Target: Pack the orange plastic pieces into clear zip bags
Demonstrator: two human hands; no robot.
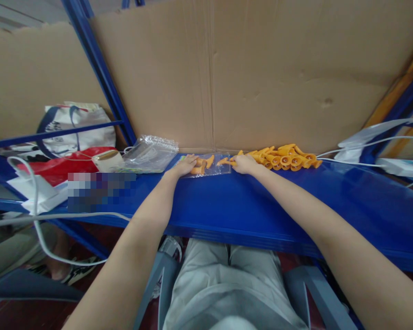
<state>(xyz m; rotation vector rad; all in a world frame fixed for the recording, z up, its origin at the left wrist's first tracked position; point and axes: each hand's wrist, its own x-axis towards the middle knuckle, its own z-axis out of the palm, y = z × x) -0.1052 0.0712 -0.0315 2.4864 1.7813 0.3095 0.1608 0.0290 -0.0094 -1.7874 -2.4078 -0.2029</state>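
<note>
A clear plastic bag point(219, 169) lies flat on the blue shelf, with a few orange plastic pieces point(198, 169) at its left part. My left hand point(187, 164) rests over the bag's left end, fingers stretched out and palm down, beside those pieces. At the bag's right edge, my right hand point(244, 164) has its fingers closed around a small orange plastic piece point(224, 161), whose narrow end points left over the bag. Just right of that hand is a stacked pile of orange pieces point(286, 159) with hollow round ends facing me.
A stack of clear bags point(153, 154) lies left, near a tape roll point(108, 160), a red bag point(69, 166) and a white tote point(79, 130). A white cable point(37, 238) hangs over the left edge. Cardboard point(254, 78) walls the back. Someone's leg and shoe point(76, 271) show lower left.
</note>
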